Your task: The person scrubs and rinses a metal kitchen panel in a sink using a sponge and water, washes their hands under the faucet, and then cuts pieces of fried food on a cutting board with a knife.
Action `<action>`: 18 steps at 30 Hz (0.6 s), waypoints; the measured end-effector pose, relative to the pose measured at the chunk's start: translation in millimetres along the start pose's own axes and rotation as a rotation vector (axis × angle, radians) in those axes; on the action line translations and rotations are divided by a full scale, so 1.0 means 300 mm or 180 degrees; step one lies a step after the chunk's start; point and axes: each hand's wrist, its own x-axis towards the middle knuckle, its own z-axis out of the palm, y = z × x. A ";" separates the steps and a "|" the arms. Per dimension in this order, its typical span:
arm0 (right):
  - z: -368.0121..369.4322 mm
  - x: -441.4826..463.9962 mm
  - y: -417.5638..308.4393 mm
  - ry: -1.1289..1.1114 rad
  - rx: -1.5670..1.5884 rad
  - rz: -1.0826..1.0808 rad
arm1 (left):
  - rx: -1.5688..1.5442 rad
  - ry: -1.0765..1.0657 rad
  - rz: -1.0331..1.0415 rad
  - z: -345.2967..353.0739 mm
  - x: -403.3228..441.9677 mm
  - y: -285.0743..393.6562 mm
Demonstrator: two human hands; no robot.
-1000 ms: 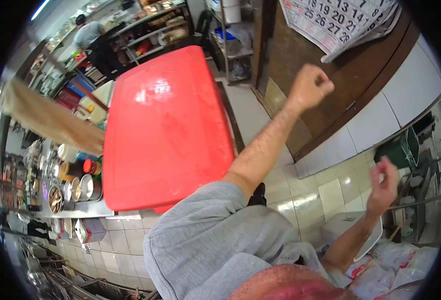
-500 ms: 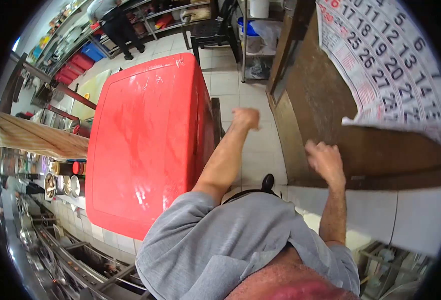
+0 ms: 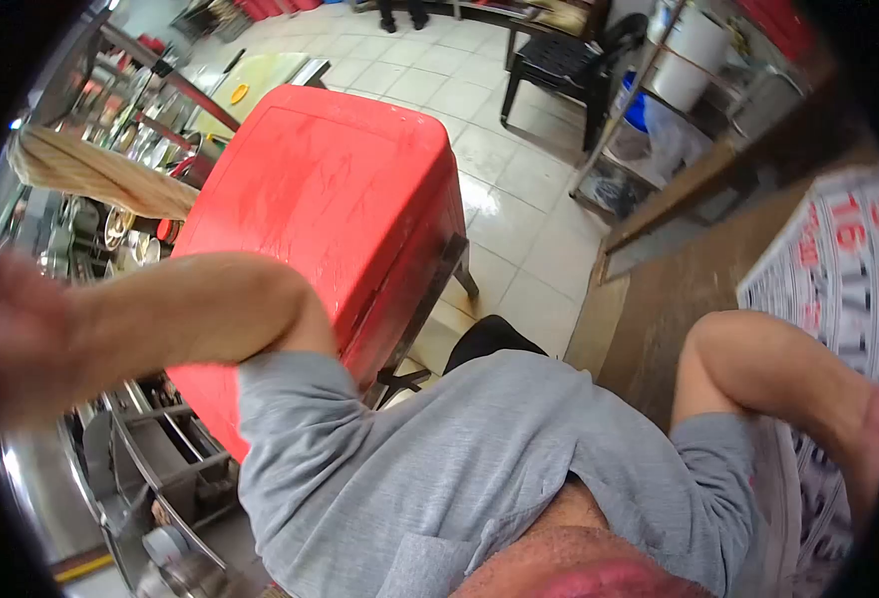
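My left hand (image 3: 30, 339) is raised at the far left, smeared by motion; its fingers cannot be made out. The bent left forearm crosses in front of a large red chest (image 3: 310, 189) with a wet, shiny lid. My right hand (image 3: 876, 429) is at the right edge, partly cut off by the dark lens border, with its fingers hidden. Behind the right forearm hangs a printed calendar (image 3: 828, 234) on a brown door (image 3: 659, 319). Nothing can be seen held in either hand.
A black chair (image 3: 564, 75) stands at the upper middle beside a metal shelf (image 3: 624, 169) with a white bucket (image 3: 692, 60). A striped cloth (image 3: 95, 174) hangs at the left. Metal kitchen racks (image 3: 175, 448) are at the lower left. A person's legs (image 3: 402, 15) show at the top.
My left hand has swung from above the floor beside the chest to the far left. My right hand has moved outward to the right edge. The view has turned, bringing the chair and shelf further in.
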 end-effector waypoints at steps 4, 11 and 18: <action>0.170 -0.055 0.237 -0.0058 0.0534 -0.0533 | -0.0202 -0.0506 0.1721 0.143 0.127 0.197; 0.432 -0.151 0.664 -0.0004 0.0949 -0.0874 | -0.0141 -0.0807 0.2190 0.415 0.185 0.015; 0.610 -0.374 1.095 0.0195 0.1273 -0.0945 | 0.0172 -0.1066 0.2141 0.773 0.238 -0.175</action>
